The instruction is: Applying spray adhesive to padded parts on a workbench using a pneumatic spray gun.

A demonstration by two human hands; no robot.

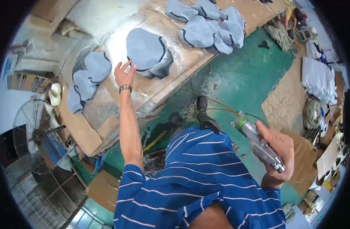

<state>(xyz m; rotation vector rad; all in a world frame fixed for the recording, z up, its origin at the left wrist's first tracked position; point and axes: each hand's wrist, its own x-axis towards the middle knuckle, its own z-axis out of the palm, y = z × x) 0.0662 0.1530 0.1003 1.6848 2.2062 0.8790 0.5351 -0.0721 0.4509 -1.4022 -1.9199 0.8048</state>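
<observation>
My left hand reaches over the cardboard-covered workbench, its fingers apart. Its fingertips are at the lower left edge of a large rounded grey fabric piece with black edging; I cannot tell whether they touch it. Under that piece, a darker grey part sticks out. Away from the bench, on the right, my right hand is wrapped round a metallic cylindrical hand tool with a green collar. A thin orange-brown hose leads toward the collar. What kind of tool it is cannot be made out.
Overlapping grey pieces lie left of my left hand, and several more lie at the bench's far right. A wire-guarded fan stands at left. A cardboard box sits at lower left. White sacks lie at right.
</observation>
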